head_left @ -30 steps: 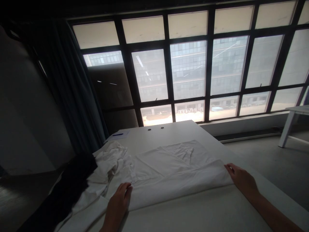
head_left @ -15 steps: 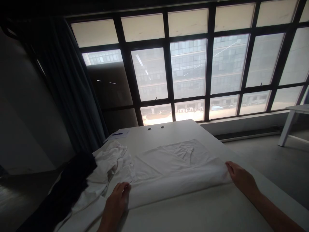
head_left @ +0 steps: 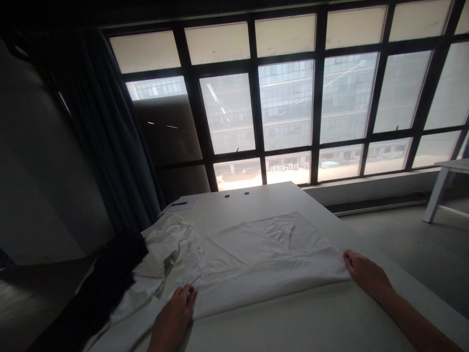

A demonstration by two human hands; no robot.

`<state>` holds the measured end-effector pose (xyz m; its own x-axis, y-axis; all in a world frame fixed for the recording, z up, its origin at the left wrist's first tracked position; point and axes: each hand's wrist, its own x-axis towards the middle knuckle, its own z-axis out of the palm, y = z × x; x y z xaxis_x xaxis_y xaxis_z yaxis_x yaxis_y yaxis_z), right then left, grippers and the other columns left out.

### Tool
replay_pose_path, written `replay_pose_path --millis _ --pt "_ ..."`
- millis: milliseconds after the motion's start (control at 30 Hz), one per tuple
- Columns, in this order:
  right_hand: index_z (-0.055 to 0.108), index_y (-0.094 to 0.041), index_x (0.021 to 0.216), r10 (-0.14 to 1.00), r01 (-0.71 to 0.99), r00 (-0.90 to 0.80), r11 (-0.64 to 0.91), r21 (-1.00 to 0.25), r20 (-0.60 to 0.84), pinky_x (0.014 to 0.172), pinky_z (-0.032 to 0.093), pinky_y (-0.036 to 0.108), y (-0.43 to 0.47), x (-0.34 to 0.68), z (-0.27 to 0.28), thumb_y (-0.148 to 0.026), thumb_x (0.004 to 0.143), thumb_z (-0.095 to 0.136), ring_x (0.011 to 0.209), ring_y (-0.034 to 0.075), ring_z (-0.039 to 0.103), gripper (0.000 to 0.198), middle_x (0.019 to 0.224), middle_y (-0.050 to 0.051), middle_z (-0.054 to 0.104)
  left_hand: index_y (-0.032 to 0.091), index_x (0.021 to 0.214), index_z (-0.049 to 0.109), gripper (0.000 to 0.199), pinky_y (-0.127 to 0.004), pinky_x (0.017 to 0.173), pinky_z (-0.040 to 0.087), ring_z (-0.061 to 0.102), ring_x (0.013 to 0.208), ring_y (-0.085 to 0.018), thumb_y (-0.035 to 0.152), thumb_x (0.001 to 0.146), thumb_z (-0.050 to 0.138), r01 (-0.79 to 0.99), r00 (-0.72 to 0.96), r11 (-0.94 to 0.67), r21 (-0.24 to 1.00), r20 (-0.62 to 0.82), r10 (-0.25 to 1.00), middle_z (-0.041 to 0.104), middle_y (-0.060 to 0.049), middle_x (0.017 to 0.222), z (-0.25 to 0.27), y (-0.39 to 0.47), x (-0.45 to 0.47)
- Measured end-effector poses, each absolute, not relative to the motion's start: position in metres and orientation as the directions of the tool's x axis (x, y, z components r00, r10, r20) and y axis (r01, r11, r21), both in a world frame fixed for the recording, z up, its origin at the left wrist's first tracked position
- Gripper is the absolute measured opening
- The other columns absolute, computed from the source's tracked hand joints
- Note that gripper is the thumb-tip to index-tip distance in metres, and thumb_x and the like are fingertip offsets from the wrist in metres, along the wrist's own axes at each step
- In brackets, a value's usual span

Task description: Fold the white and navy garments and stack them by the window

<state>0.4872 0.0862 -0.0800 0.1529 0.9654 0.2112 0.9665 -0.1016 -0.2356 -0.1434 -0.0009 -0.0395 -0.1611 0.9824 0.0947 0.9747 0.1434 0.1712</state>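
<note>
A white garment, which looks like a shirt, lies spread on the white table, its near part folded over into a wide band. At its left end my left hand pinches the cloth between thumb and fingers. My right hand grips the opposite end, fingers closed on the edge. Wrinkles gather in the far right part of the cloth. Beside my left hand is a crumpled heap of white cloth.
Black cloth lies along the table's left side. Paper with a pen rests at the far left corner, near two round holes in the tabletop. Beyond stand a dark curtain and large windows; another table is at the right.
Both hands have lowered slightly, still holding the shirt. The folded band has sunk flatter onto the cloth beneath it.
</note>
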Motion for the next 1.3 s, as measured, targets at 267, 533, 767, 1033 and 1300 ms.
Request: replay_pose_path --millis 267,533,767,1033,1300 --pt "0.066 -0.026 0.096 0.959 0.97 0.152 -0.098 -0.222 0.24 0.062 0.04 0.032 0.086 0.49 -0.083 -0.039 0.098 0.036 0.082 0.025 0.07 0.033 0.1 0.009 0.074 0.021 0.11 0.058 0.032 -0.032 0.08 0.049 0.068 0.094 -0.021 0.032 0.104 0.029 0.983 -0.171 0.155 0.101 0.175 0.97 0.066 -0.008 0.114 -0.037 0.0 -0.136" --pt "0.071 -0.023 0.115 0.871 0.949 -0.193 0.283 -0.14 0.453 0.103 0.043 0.048 0.072 0.437 -0.07 -0.048 0.097 0.045 0.121 0.032 0.06 0.041 0.13 0.014 0.066 0.027 0.137 0.058 0.042 -0.041 0.111 0.043 0.054 0.131 -0.026 0.043 0.104 0.038 0.937 0.322 -0.348 0.003 0.376 0.869 0.058 -0.009 0.143 -0.053 0.003 -0.086" --pt "0.031 -0.041 0.155 0.897 0.872 -0.413 0.439 -0.218 0.158 0.122 0.021 0.056 0.067 0.415 -0.093 -0.059 0.101 0.032 0.151 0.028 0.026 0.057 0.164 0.0 0.031 0.042 0.157 0.023 0.056 -0.057 0.121 0.027 0.024 0.152 -0.03 0.058 0.105 0.031 0.944 0.325 -0.33 0.028 0.111 0.939 0.023 0.0 0.165 -0.062 0.001 -0.084" --pt "0.048 -0.025 0.15 0.942 0.979 -0.2 0.201 0.023 0.269 0.116 0.025 0.066 0.085 0.458 -0.126 -0.039 0.098 0.033 0.147 0.035 0.034 0.055 0.159 0.01 0.039 0.039 0.157 0.022 0.06 -0.054 0.122 0.024 0.019 0.153 -0.03 0.062 0.103 0.031 0.97 0.238 -0.241 0.019 0.105 0.966 0.018 0.0 0.166 -0.065 -0.001 -0.092" --pt "0.032 -0.02 0.158 0.809 0.825 -0.526 0.56 -0.073 0.262 0.124 0.017 0.053 0.065 0.339 -0.082 -0.021 0.091 0.04 0.152 0.028 0.023 0.067 0.164 0.008 0.029 0.038 0.157 0.025 0.059 -0.053 0.122 0.024 0.021 0.153 -0.031 0.06 0.103 0.034 0.972 0.235 -0.236 -0.006 0.121 0.965 0.02 -0.001 0.165 -0.066 0.001 -0.091"
